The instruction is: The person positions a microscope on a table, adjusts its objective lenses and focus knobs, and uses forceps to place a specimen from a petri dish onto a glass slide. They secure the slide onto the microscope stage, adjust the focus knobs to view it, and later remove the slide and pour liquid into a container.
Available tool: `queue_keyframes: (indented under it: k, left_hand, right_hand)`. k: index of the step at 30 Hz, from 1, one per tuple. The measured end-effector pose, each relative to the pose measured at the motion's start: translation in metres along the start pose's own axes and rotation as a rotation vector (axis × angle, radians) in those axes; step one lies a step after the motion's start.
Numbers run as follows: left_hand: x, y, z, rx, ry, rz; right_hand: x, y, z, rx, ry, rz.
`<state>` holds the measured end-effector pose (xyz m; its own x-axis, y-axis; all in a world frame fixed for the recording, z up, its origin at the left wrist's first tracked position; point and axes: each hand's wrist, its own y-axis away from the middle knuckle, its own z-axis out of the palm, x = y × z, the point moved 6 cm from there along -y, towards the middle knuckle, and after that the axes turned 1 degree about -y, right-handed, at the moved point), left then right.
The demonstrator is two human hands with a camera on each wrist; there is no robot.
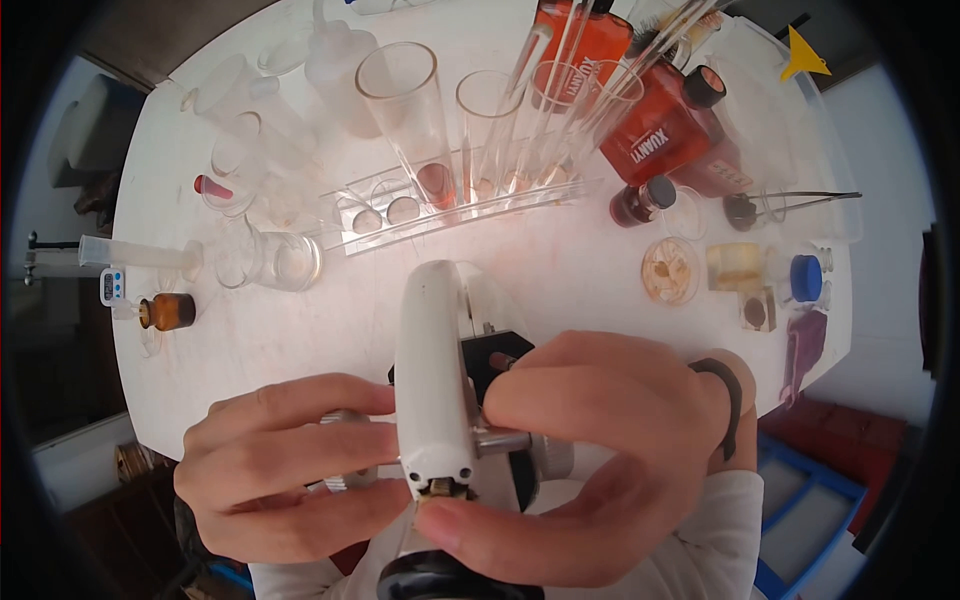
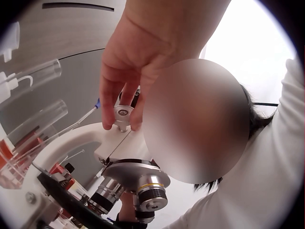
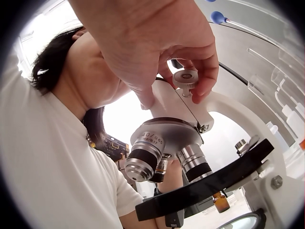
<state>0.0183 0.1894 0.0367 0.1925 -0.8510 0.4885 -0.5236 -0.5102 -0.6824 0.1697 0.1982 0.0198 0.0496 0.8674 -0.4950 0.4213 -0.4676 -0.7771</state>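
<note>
At the left edge of the counter point(image 1: 250, 350), a small timer point(image 1: 112, 286) stands near an amber bottle point(image 1: 173, 311); a clear beaker point(image 1: 292, 262) is set farther in, apart from the hands, probably to leave them elbow room. The left hand point(image 1: 290, 475) grips the side of the microscope point(image 1: 428, 350), its fingers spread around the ribbed left knob point(image 1: 348, 418) so the knob sits between them rather than under the tips, seemingly to bear on the solid body.

The microscope is at the near middle, between both hands, its arm reaching toward the far side. Beneath its head, the objectives point(image 3: 142, 160) point down over the black stage point(image 3: 205, 183). Beyond it, a clear rack point(image 1: 375, 235) holds glass tubes upright, which likely stops them from rolling.

The right hand point(image 1: 600, 420) grips the other side, thumb on the near end of the head and fingers curled past the right knob point(image 1: 555, 456); the opposed grips look meant to steady the body evenly. Farther right are a red bottle point(image 1: 650, 130), a round dish point(image 1: 670, 270) with pale pieces, contained by its rim, and a blue-capped jar point(image 1: 806, 278).
</note>
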Motion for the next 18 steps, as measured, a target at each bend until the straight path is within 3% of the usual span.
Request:
queue_keyframes:
  k: [18]
  left_hand:
    - [0.006, -0.002, 0.001, 0.039, -0.111, -0.116]
  right_hand:
    - [0.006, 0.001, 0.003, 0.020, 0.067, 0.024]
